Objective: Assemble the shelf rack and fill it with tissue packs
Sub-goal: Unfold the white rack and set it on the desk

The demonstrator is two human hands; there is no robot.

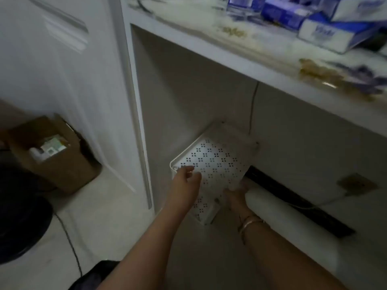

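left hand (pixel 186 185) on shelf tray (pixel 217 162) | right hand (pixel 235 195) at its near-right edge

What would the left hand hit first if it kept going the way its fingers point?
Probably the white perforated shelf tray: the left hand already hovers over its near-left corner, though contact is unclear.

A white perforated shelf tray (pixel 215 164) lies flat on the floor under the tabletop (pixel 240 57), at 6 o'clock in view. Blue-and-white tissue packs (pixel 333 32) are piled on the tabletop at 1 o'clock, some tilted.
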